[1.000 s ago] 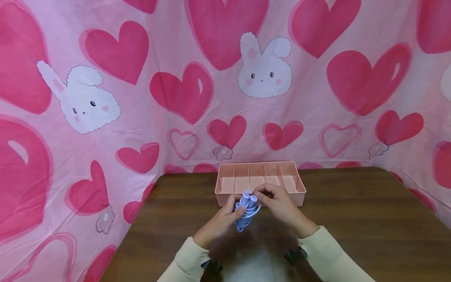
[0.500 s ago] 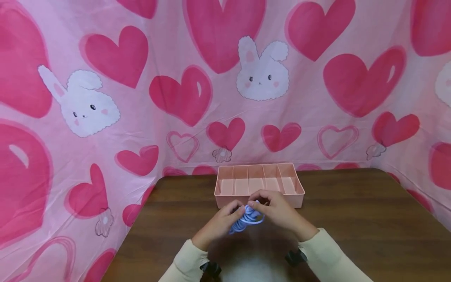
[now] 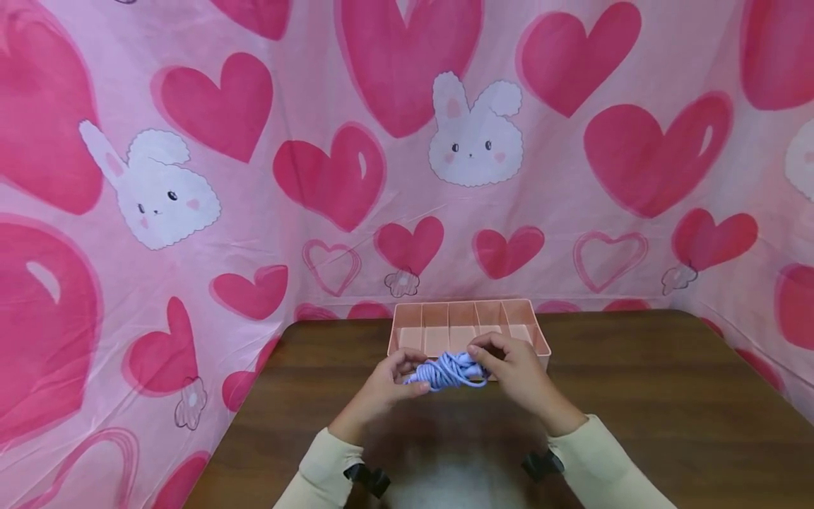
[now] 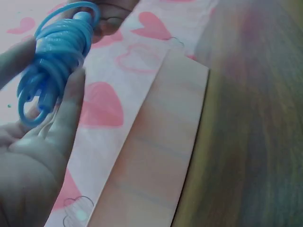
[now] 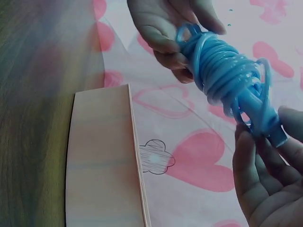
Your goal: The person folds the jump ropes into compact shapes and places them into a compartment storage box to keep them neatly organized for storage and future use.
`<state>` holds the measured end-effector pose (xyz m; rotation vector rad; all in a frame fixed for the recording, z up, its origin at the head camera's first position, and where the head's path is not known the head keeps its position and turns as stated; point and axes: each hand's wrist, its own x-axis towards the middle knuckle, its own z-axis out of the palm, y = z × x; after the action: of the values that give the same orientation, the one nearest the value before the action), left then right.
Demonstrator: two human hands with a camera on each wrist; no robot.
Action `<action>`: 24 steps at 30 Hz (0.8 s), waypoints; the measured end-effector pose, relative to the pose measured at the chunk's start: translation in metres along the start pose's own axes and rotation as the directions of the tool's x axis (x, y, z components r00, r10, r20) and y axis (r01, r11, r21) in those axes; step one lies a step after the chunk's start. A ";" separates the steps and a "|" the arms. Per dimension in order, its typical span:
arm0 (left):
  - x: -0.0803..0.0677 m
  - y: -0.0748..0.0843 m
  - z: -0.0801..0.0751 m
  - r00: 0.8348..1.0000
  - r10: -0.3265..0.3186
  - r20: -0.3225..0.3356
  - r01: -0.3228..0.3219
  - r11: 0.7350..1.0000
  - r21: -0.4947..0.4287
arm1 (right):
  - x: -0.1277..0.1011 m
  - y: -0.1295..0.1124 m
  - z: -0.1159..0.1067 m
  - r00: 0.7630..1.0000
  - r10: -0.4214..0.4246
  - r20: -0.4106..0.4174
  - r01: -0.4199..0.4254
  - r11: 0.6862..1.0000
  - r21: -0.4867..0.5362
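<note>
A light blue jump rope (image 3: 447, 372), its cord wound round its two handles, is held nearly level between both hands in the head view. My left hand (image 3: 381, 387) grips its left end, thumb in front and fingers behind. At the other end, my right hand (image 3: 518, 371) pinches the handle tips between thumb and fingers. The right wrist view shows the coiled cord (image 5: 227, 71) slanting from the left hand (image 5: 163, 28) down to the right hand (image 5: 270, 184). In the left wrist view, a loop of the bundle (image 4: 59, 61) hangs by the left palm (image 4: 40, 156).
Behind the hands, a pink box (image 3: 407, 319) with several compartments stands on the dark wooden table (image 3: 636, 396). Its outer wall (image 4: 151, 146) fills the middle of the left wrist view. A pink cloth (image 3: 407, 191) with hearts and rabbits hangs around the table.
The jump rope has turned from upright, handle ends up, to nearly level with those ends at the right. My hands have moved farther apart, the right one still at the handle ends.
</note>
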<state>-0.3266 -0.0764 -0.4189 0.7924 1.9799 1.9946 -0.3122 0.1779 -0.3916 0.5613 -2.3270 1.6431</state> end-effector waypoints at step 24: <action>0.016 0.001 0.001 0.913 0.138 -0.383 -0.107 0.989 0.103 | -0.004 0.023 0.035 0.907 0.020 0.420 -0.116 0.972 0.205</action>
<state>-0.3390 -0.0675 -0.4143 0.5807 2.2864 2.3077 -0.3176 0.1526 -0.4249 0.9746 -2.4774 2.0041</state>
